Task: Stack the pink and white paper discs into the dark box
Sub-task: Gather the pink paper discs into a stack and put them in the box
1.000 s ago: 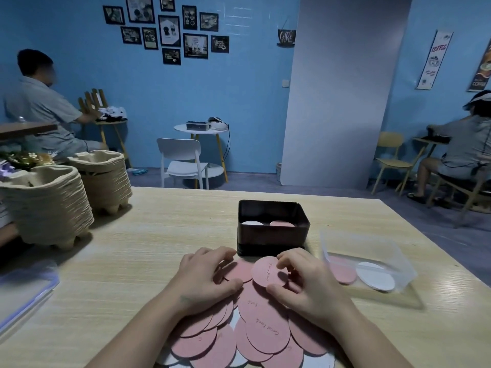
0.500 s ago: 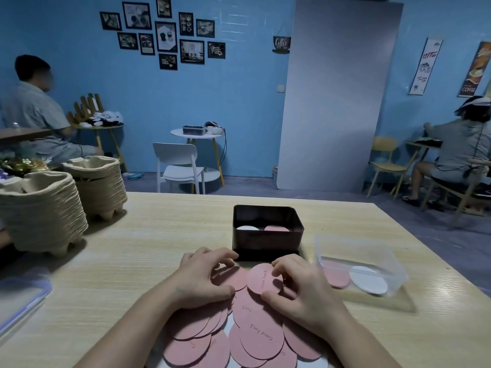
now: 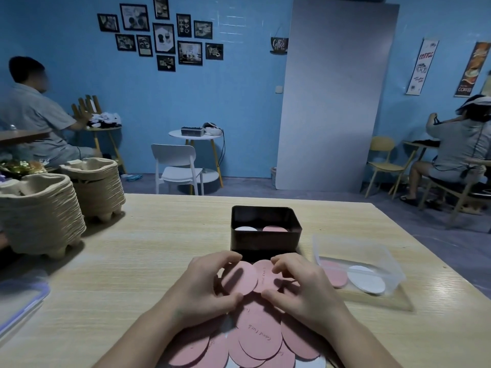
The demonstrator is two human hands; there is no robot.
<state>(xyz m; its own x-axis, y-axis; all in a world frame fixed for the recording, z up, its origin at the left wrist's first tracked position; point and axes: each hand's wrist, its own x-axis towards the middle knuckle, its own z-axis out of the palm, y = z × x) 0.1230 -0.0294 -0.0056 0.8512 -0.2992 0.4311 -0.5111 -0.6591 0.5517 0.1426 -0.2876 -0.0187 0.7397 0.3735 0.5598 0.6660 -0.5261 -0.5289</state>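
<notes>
Only the person's arms and hands show, all bare. The left forearm (image 3: 143, 338) comes in from the bottom edge at 7 o'clock and the right forearm (image 3: 353, 338) at 5 o'clock. Both are slim and smooth, uncovered from the frame edge to the wrist. The left hand (image 3: 204, 285) and right hand (image 3: 303, 290) lie just under centre, toward 6 o'clock, with slender fingers. The nails are too blurred to make out.
</notes>
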